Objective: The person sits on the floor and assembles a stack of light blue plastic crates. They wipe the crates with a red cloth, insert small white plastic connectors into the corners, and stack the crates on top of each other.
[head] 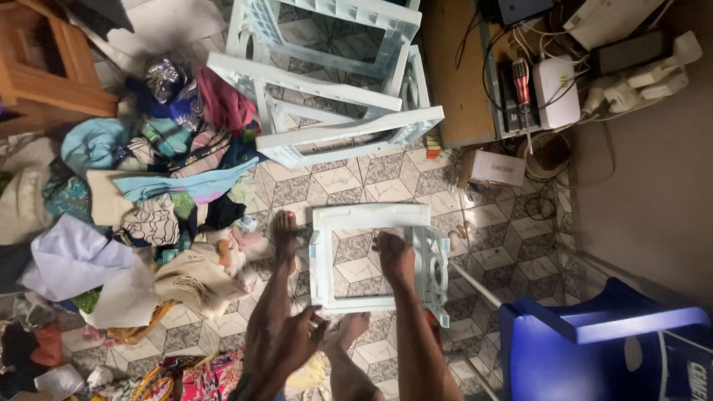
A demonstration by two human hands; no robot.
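Honestly, the pale plastic stool (371, 256) lying on its side mid-frame could skid on the tiled floor (512, 245): left hand (301, 338) pinches its lower edge, right hand (395, 256) clamps its rim.

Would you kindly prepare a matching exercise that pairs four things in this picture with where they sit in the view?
Things:
1. pale plastic frame
2. blue chair
3. heap of cloth
4. cardboard box

Places:
a. bottom right corner
b. left side of the floor
c. centre, above the hands
d. right of centre, near the cables

Pairs: 1-c, 2-a, 3-b, 4-d
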